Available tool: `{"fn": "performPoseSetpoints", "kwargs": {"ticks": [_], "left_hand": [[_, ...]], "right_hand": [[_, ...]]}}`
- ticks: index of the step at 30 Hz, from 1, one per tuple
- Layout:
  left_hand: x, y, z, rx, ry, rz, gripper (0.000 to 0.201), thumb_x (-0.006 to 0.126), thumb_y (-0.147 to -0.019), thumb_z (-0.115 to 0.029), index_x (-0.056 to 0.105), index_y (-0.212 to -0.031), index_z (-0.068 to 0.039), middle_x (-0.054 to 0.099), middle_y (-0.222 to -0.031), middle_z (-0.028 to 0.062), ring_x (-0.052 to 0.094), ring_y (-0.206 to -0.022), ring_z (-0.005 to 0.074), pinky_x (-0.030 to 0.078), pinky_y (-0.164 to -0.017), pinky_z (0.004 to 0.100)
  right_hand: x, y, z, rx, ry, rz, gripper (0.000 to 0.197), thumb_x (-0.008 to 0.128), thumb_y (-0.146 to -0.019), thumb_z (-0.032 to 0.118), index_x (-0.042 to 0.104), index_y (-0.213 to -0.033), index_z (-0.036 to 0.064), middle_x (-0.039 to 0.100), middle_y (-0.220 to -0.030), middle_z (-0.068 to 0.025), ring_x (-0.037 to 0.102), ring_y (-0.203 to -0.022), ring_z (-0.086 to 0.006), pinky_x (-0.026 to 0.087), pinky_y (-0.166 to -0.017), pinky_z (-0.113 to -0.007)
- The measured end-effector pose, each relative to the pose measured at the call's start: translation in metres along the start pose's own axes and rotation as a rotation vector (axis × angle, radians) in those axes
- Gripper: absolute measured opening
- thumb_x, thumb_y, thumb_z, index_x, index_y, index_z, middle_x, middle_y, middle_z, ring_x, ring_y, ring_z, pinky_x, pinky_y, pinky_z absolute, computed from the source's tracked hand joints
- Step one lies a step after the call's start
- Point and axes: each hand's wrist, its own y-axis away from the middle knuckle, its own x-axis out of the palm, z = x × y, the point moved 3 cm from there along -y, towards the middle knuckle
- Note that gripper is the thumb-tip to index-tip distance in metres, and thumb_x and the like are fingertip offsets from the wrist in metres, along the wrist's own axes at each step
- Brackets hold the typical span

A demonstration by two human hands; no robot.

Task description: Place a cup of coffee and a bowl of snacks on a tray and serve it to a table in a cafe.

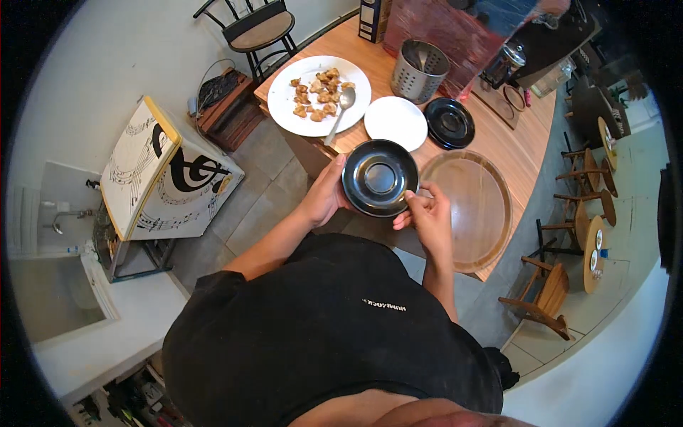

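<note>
A shiny black saucer (pixel 381 178) with a ringed well is held up in front of me, near the table's front edge. My left hand (pixel 326 193) grips its left rim, the fingers passing underneath. On the saucer's lower right rim, my right hand (pixel 428 213) pinches with thumb and fingers. Just beyond lies an empty white plate (pixel 395 122), and right of it black saucers (pixel 449 123) sit stacked. A round brown tray (pixel 473 213) rests beside my right hand. Farther left, a large white plate (pixel 284 112) carries browned food pieces and a metal spoon (pixel 344 107).
The wooden table (pixel 530 153) also bears a perforated metal utensil holder (pixel 420 71) and a plastic-wrapped reddish object (pixel 445 35). A music-patterned white cabinet (pixel 171 174) stands left, a chair (pixel 258 32) behind. Wooden chairs (pixel 544 288) and round tables are at right.
</note>
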Motion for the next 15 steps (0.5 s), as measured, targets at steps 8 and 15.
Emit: {"fn": "performPoseSetpoints", "kwargs": {"ticks": [8, 15], "left_hand": [[-0.129, 0.005, -0.050, 0.255, -0.036, -0.270, 0.042, 0.040, -0.110, -0.033, 0.055, -0.128, 0.002, 0.064, -0.119, 0.0078, 0.059, -0.109, 0.0117, 0.047, -0.097, 0.0287], [-0.215, -0.003, -0.117, 0.312, -0.071, -0.397, 0.038, 0.042, -0.110, -0.033, 0.059, -0.116, 0.000, 0.065, -0.107, 0.0055, 0.059, -0.098, 0.0101, 0.048, -0.088, 0.0272]], "right_hand": [[0.125, -0.056, -0.001, 0.097, 0.023, 0.156, 0.027, 0.060, -0.102, 0.019, 0.055, -0.109, -0.0063, 0.064, -0.072, -0.0168, 0.067, -0.054, -0.0211, 0.056, -0.047, -0.031], [0.160, -0.106, -0.001, 0.081, 0.578, -0.207, 0.038, 0.069, -0.095, 0.024, 0.049, -0.108, -0.0064, 0.062, -0.066, -0.0144, 0.067, -0.051, -0.0209, 0.053, -0.041, -0.030]]}}
